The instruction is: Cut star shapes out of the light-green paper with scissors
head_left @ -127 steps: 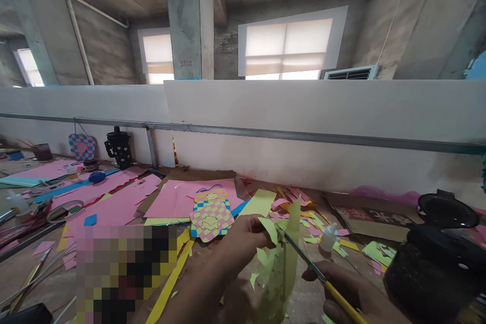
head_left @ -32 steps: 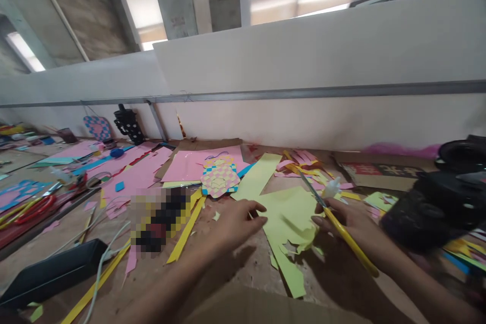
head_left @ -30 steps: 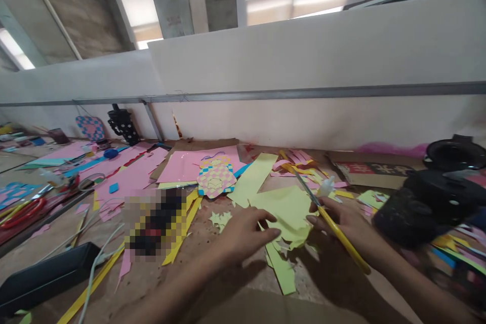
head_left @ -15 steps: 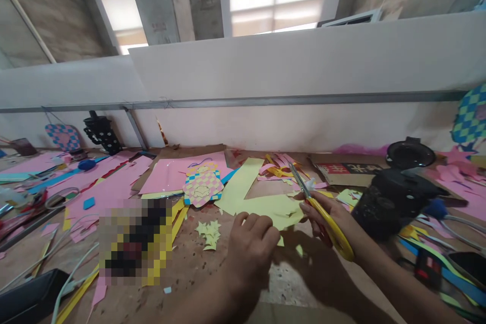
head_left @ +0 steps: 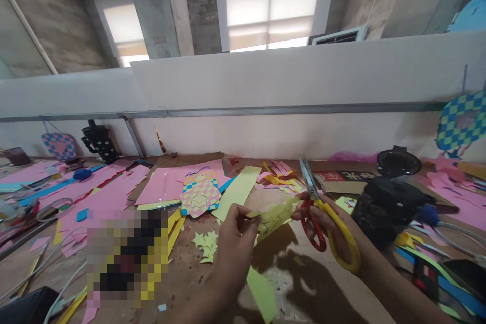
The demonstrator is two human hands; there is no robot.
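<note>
A piece of yellow-green paper point(head_left: 276, 216) with star outlines drawn on it is held up over the table. My left hand point(head_left: 236, 235) pinches its left end between thumb and fingers. At its right end are the fingertips of my right hand point(head_left: 322, 210), which also holds scissors point(head_left: 345, 248) with one red and one yellow handle. The scissor blades point up and away from me, beyond the paper. A small pile of cut paper stars point(head_left: 207, 245) lies left of my left hand. Below the raised paper, a green paper scrap point(head_left: 262, 291) shows near my left wrist.
Behind my left hand lies a pale yellow paper strip point(head_left: 240, 190), beside a checkered pink, yellow and blue bear-like craft point(head_left: 200, 195). A black tumbler point(head_left: 383, 210) stands close to my right forearm. Yellow and pink scraps point(head_left: 279, 176) lie farther back, before the white partition point(head_left: 266, 134).
My left hand has gone from resting on the table to pinching the yellow-green paper, which is now lifted. The scissors have turned more upright, and the view has shifted slightly.
</note>
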